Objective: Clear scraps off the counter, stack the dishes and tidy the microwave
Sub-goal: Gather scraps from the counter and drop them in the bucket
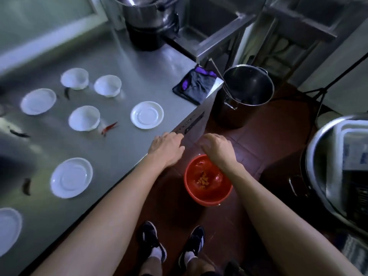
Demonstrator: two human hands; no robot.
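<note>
- Step in hand, as I judge it: clearing scraps. Both hands are at the table (123, 156) edge, right above the red bin (208, 181) on the floor.
- Left hand (167, 148) rests on the table edge beside the bin, fingers curled downward over the rim; whether its grip holds anything cannot be told.
- Right hand (216, 147) hangs off the table, directly over the bin, fingers bent down; its grip is hidden, so I cannot tell whether it holds a scrap.
- Orange bits already lie in the bin.
- Scraps left on the table, all well away from the bin: a red chili (109, 128) and about 4 dark ones, blurred.
- 3 bowls and 4 plates lie apart, not stacked; nearest the bin is a plate (147, 114).
- No microwave in view.
- Next move likely calls for reaching back from the bin to the red chili, pinching it and carrying it over.
</note>
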